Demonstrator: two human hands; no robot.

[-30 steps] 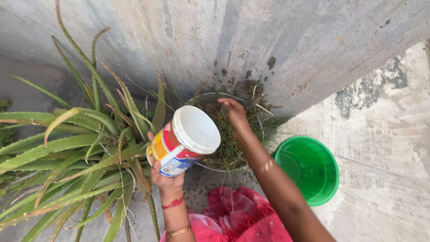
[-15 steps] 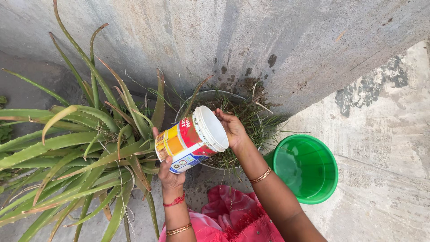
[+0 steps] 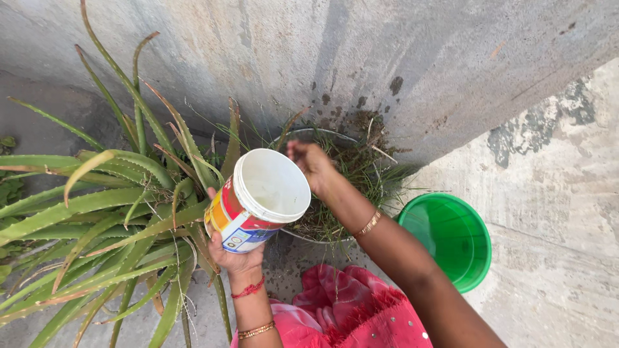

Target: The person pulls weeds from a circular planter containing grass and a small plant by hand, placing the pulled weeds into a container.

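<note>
- We see the wall (image 3: 400, 51) closing the far side, with bare floor (image 3: 554, 193) to the right.
- Our left hand (image 3: 235, 254) grips the tilted white tub (image 3: 258, 200) from beneath.
- Our right hand (image 3: 309, 164) hovers over the grassy pot (image 3: 335, 222), fingers bunched; any hold is unclear.

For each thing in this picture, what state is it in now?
White tub: lidless, tilted, held from below by left hand.
Right hand: over grassy pot, grip unclear.
Green bucket: upright, open.
Aloe plant: leaves spread, some tips dry.
</note>
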